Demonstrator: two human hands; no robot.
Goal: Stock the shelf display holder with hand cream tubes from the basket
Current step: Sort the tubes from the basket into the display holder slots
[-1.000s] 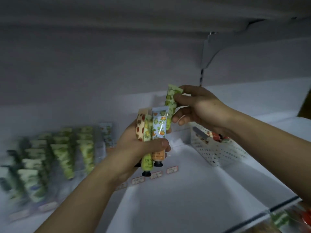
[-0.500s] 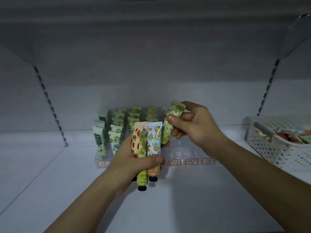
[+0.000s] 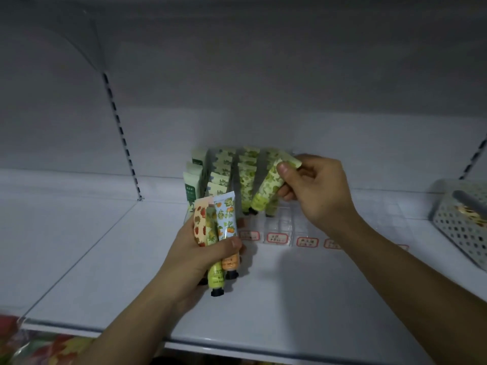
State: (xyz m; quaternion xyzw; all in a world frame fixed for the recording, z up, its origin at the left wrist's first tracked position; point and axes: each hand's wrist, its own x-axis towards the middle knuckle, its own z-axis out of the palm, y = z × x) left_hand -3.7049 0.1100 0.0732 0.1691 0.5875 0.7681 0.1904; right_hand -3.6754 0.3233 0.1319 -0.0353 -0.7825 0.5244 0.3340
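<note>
Shelf [image 3: 290,299], white, dim light. Right hand [image 3: 319,191]: grip closed, pinching green tube [image 3: 268,188] by crimped end, cap down and tilted, over clear display holder [image 3: 279,227], beside stocked green rows. Left hand [image 3: 200,254]: grip closed round three tubes [image 3: 218,225], caps down, in front of holder. Basket [image 3: 458,222] at far right on shelf.

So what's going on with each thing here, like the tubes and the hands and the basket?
Right hand: pinching one green tube, tilted, cap down, over the holder.
Green tube: held, not yet slotted in.
Left hand: gripping a bunch of tubes.
Bunch of tubes: upright, caps down, off the shelf.
Display holder: left rows filled, right slots unfilled.
Basket: on the shelf at right, items inside.
</note>
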